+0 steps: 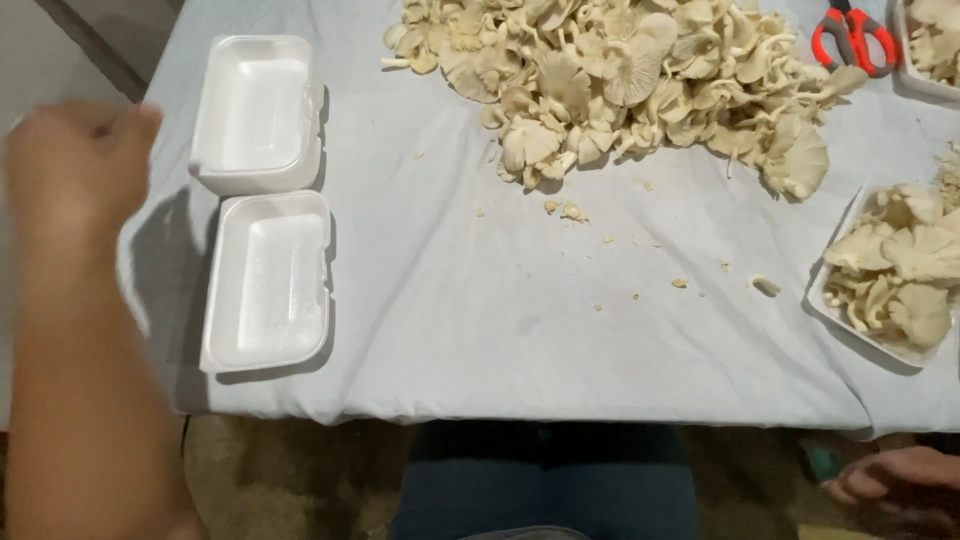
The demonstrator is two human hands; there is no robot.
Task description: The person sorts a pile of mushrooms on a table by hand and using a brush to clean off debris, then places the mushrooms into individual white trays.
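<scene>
Head view looks down on a table covered with a pale cloth [480, 330]; the left hand [75, 165] is raised at the left edge, blurred, with its fingers curled together in a loose fist, and I see nothing held in it. It hangs just beside an open foam box [262, 205], which lies flat with both halves up; both halves are empty and white, probably laid open near this hand so they are easy to reach. The right hand [895, 480] is low at the bottom right, below the table edge; only part of it shows, the fingers look bent, and whether it holds something I cannot tell.

At the far middle lies a big heap of pale mushrooms [620, 80], loose on the cloth, with small crumbs scattered before it. At the right edge a foam tray [838, 318] is filled with mushrooms; a second tray [925, 85] at the top right corner also holds some, though it is mostly cut off. Red-handled scissors [853, 38] lie between the heap and this corner tray, well apart from both hands.
</scene>
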